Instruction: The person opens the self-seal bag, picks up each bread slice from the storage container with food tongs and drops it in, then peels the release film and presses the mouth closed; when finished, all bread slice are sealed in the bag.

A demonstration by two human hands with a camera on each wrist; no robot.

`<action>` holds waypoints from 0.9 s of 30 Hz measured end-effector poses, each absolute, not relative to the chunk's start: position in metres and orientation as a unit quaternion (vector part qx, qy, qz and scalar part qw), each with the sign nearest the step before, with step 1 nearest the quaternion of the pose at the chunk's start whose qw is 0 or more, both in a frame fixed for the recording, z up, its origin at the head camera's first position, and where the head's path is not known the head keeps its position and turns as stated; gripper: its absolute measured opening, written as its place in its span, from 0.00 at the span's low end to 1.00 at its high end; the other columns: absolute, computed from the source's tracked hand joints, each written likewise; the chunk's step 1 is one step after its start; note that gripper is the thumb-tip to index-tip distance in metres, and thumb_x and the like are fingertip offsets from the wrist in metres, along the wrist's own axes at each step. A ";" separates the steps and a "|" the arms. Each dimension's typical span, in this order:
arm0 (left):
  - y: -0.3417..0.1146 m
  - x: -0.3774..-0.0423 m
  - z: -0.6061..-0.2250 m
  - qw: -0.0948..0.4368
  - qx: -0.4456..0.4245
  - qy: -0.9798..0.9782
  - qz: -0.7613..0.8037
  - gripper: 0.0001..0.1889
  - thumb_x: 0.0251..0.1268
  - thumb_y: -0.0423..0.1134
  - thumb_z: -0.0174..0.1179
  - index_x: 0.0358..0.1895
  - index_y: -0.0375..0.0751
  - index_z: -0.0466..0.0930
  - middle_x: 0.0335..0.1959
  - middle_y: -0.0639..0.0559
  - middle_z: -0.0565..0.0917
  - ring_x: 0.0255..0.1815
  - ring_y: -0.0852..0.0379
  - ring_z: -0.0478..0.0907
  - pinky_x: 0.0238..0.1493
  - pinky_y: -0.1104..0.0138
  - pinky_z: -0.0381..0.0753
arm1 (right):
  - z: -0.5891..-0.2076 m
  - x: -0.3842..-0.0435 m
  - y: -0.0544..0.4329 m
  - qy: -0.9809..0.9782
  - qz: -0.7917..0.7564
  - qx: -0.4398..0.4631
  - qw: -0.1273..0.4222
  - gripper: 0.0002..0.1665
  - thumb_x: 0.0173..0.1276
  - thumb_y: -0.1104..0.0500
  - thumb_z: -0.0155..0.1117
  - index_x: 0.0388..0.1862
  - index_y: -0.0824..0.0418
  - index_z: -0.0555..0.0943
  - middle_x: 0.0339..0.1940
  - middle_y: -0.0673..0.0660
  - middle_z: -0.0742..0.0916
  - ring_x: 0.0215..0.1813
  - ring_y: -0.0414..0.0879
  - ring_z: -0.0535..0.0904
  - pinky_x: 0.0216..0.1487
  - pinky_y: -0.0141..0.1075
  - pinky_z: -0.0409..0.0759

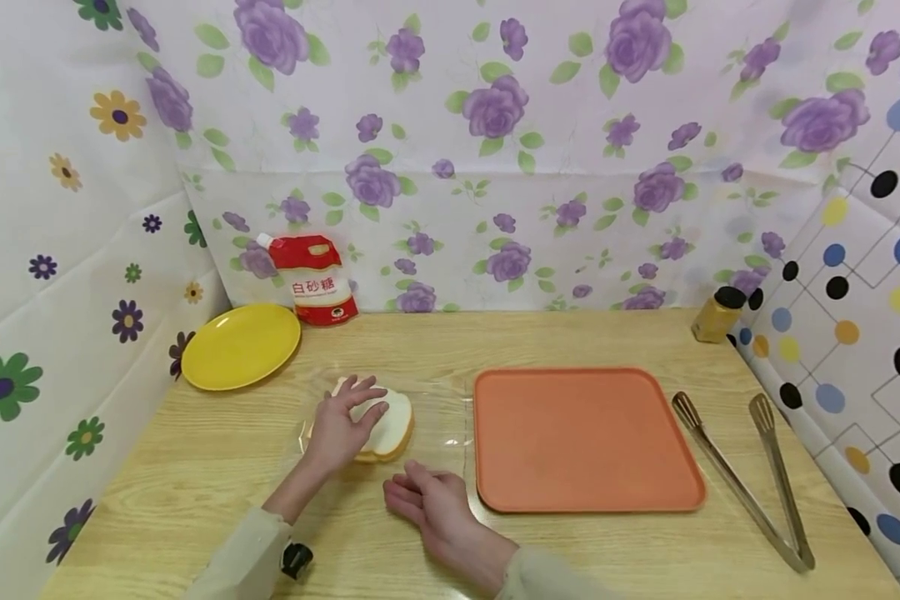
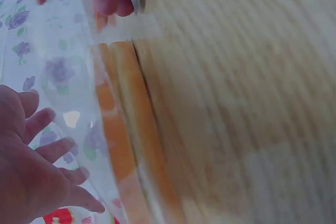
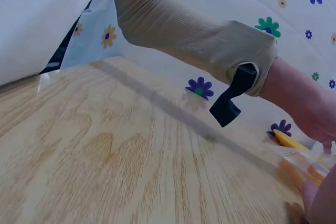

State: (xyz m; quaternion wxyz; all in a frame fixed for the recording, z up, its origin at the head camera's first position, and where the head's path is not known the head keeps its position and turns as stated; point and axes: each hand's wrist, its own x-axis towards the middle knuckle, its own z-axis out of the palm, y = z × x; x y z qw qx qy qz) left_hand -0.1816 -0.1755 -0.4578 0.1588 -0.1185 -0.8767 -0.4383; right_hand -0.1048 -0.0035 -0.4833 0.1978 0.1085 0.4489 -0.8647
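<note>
White sliced bread with a brown crust lies flat in a clear plastic bag on the table. My left hand is over the bread's left part, fingers spread and thumb apart, hiding some of it. In the left wrist view, the left hand has its fingers fanned out beside the bag, and the bread's crust edge shows. Just in front of the bread is my right hand, palm turned inward, fingers loosely bent and thumb apart. Only part of the right hand appears in the right wrist view.
An orange tray lies right of the bread, with metal tongs spread apart beyond it. A yellow plate and a red-and-white sugar pouch are at the back left. A black-lidded jar stands at the back right. Patterned curtains surround the table.
</note>
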 end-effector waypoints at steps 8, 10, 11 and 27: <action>-0.165 -0.209 -0.435 0.157 -0.170 -0.889 -0.396 0.11 0.67 0.30 0.65 0.50 0.31 0.86 0.49 0.37 0.86 0.48 0.38 0.84 0.58 0.40 0.74 | -0.488 -0.107 -0.007 0.440 -0.875 0.134 0.152 0.14 0.80 0.64 0.50 0.51 0.76 0.65 0.52 0.77 0.80 0.54 0.62 0.82 0.54 0.48 0.81; -0.161 -0.223 -0.429 0.128 -0.184 -0.896 -0.383 0.11 0.69 0.30 0.63 0.51 0.30 0.86 0.48 0.38 0.86 0.45 0.41 0.85 0.52 0.44 0.79 | -0.489 -0.106 -0.008 0.438 -0.876 0.137 0.148 0.13 0.80 0.65 0.50 0.51 0.76 0.65 0.51 0.75 0.81 0.54 0.61 0.83 0.54 0.48 0.81; -0.159 -0.231 -0.427 0.108 -0.191 -0.901 -0.375 0.11 0.70 0.30 0.62 0.51 0.31 0.85 0.48 0.39 0.86 0.45 0.41 0.85 0.50 0.46 0.81 | -0.490 -0.106 -0.008 0.439 -0.876 0.138 0.146 0.13 0.80 0.65 0.50 0.51 0.77 0.65 0.49 0.74 0.82 0.54 0.61 0.83 0.54 0.48 0.81; -0.139 -0.299 -0.422 -0.239 -0.239 -0.890 -0.307 0.12 0.66 0.26 0.62 0.51 0.31 0.86 0.42 0.46 0.88 0.39 0.58 0.80 0.37 0.68 0.81 | -0.500 -0.101 -0.017 0.425 -0.889 0.136 0.103 0.17 0.69 0.73 0.60 0.48 0.70 0.62 0.39 0.66 0.85 0.44 0.55 0.86 0.50 0.48 0.83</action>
